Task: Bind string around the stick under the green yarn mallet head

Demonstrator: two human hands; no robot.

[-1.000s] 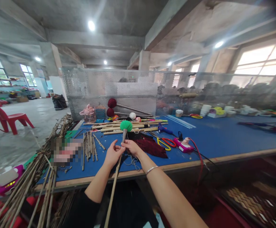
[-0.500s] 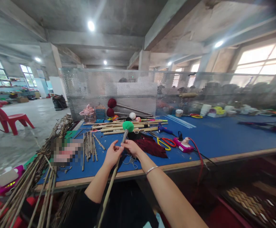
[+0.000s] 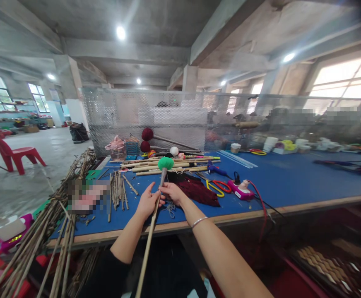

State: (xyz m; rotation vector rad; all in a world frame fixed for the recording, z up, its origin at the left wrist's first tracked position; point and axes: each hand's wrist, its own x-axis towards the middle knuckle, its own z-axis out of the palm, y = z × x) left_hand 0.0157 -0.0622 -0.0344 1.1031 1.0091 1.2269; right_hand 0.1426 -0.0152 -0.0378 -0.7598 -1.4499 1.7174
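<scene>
Pinched by left hand (image 3: pixel 148 203) and right hand (image 3: pixel 172 194): one stick (image 3: pixel 148 244), grey neck (image 3: pixel 162 178), green ball (image 3: pixel 165 163) on top; beside right hand, dark-red cloth (image 3: pixel 199 192) on blue table (image 3: pixel 292 178).

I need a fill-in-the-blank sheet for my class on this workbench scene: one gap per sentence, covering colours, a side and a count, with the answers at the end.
1. The left hand and right hand hold a stick topped by a ball coloured ____.
2. The tabletop is coloured ____.
3. A bracelet circles the person's ____ wrist.
4. Near the perforated screen, the number of dark red balls is ____.

Missing words: green; blue; right; two.
</scene>
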